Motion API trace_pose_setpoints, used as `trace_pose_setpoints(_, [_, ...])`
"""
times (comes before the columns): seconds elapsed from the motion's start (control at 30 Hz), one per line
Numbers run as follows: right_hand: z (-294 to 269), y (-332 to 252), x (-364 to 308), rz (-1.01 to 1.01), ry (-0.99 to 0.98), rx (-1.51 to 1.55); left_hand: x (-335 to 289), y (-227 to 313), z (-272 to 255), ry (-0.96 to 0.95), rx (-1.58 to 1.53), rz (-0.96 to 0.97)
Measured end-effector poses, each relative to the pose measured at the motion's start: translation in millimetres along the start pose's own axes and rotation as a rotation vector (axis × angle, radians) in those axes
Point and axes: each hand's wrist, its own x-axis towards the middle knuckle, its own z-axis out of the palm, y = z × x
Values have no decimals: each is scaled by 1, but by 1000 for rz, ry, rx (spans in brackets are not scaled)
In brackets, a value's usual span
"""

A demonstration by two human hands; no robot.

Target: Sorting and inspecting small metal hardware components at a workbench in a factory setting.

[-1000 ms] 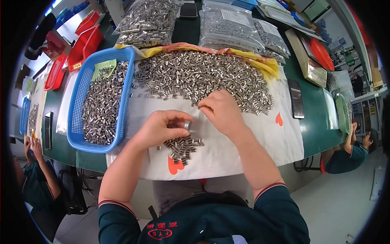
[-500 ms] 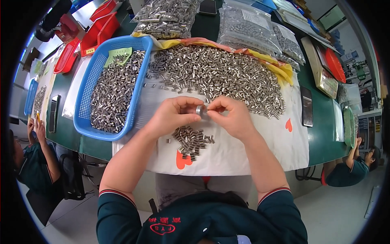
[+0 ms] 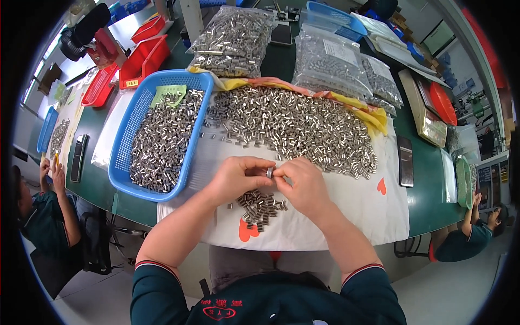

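My left hand (image 3: 241,177) pinches a short, shiny metal ring (image 3: 270,172) between thumb and fingers. Against the ring's right side, my right hand (image 3: 303,184) has its thumb and fingertips closed; whatever lies between them is too small to make out. Just beneath both hands sits a small heap of silver metal sleeves (image 3: 259,208) on a white cloth (image 3: 330,230). A far larger pile of similar sleeves (image 3: 303,122) spreads beyond my fingers. To the left stands a blue perforated basket (image 3: 120,168) with many more sleeves and a green paper slip (image 3: 167,95) inside.
Clear bags of metal parts (image 3: 233,40) (image 3: 333,59) stand behind the big pile, along a rolled yellow cloth edge (image 3: 374,120). A dark phone (image 3: 405,161) lies at right. Red trays (image 3: 145,59) sit far left. People work at both sides.
The whole scene sits lower in the picture, as my view has tilted. My right fingertips have come up against the ring, where a small gap showed before. The left hand still holds it.
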Motion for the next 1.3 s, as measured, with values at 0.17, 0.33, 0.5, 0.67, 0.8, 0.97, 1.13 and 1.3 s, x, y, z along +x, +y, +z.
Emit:
trace_pose_setpoints(0.17, [-3,0,-2,45,-44,-24,0,3,4,6,-11,-13])
trace_pose_setpoints(0.33, [2,-2,-3,64,-5,10,-1,9,1,26,46,5])
trace_pose_setpoints(0.5, [-1,-2,-1,246,-51,242,-1,4,0,30,-33,8])
trace_pose_setpoints(0.67, [3,-4,-4,142,14,113,-1,4,0,29,-19,31])
trace_pose_setpoints(0.8, [2,-1,-3,226,1,228,1,-2,-5,-26,-95,43])
trace_pose_setpoints(0.97, [-10,12,-4,360,-203,546,-5,8,-4,-118,-88,-8])
trace_pose_setpoints(1.13, [-21,11,2,359,-314,337,-5,9,-1,-187,-96,-11])
trace_pose_setpoints(1.3, [-24,32,3,239,-279,309,2,5,-1,-213,3,-8])
